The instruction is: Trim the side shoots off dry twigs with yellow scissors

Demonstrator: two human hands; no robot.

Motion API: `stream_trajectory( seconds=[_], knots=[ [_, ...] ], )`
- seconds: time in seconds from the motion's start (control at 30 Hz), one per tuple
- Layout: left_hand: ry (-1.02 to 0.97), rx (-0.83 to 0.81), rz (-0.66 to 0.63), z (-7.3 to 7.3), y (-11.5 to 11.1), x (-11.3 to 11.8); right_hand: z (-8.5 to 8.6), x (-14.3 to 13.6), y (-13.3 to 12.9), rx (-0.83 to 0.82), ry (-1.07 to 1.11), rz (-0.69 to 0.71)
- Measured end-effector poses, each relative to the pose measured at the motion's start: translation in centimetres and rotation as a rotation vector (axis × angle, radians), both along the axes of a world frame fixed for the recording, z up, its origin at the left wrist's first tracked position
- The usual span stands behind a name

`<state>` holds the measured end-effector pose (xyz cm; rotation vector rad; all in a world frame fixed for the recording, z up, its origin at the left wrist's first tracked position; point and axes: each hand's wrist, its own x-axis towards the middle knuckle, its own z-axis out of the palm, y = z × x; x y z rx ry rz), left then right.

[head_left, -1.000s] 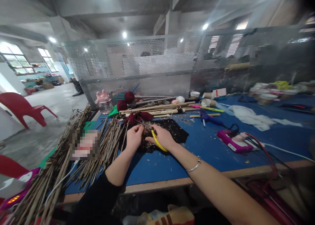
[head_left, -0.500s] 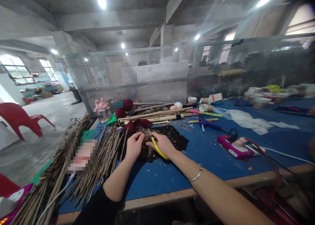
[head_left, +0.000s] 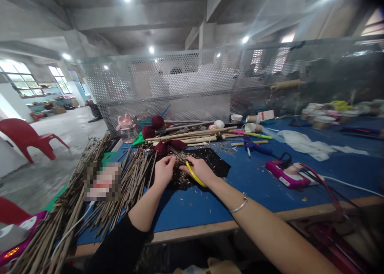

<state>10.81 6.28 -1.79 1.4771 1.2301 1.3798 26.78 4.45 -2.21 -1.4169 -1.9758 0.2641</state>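
My right hand is closed around scissors with yellow handles; the blades point up and to the left. Just left of the blades is my left hand, thumb and forefinger pinched together; whatever they hold is too small to make out. Both hands are over a black cloth strewn with small pale clippings. A dark red cloth lies right behind the blades. Beside my left forearm, a pile of thin brown twigs covers the left of the blue table.
Longer bundled sticks line the left edge. Behind my hands lie pale rods, dark red balls and a pink-lidded jar. A blue glue gun and magenta power strip with cables sit right. A perforated metal screen stands behind.
The camera view has shifted slightly. My hands stay over the black cloth, with the scissors still in the right one and the left fingers still pinched.
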Motion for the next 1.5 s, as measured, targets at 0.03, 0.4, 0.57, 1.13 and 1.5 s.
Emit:
stream_trajectory(
  seconds=[0.03,0.4,0.57,1.13,1.5],
  knots=[
    [-0.010,-0.008,0.005,-0.1,0.1,0.0,0.0,0.0,0.0,-0.006,-0.011,-0.007],
    [0.040,0.038,-0.031,0.2,-0.2,0.1,0.6,-0.4,-0.6,0.024,-0.158,-0.011],
    [0.137,0.082,-0.020,0.0,-0.2,-0.1,0.6,-0.2,-0.4,-0.008,-0.165,-0.002],
    [0.371,0.101,0.165,-0.3,0.6,-1.2,0.5,2.2,1.1,-0.074,-0.090,-0.131],
    [0.125,0.121,0.614,3.1,1.7,-9.2,0.6,2.7,1.5,-0.028,-0.005,-0.183]
  ],
)
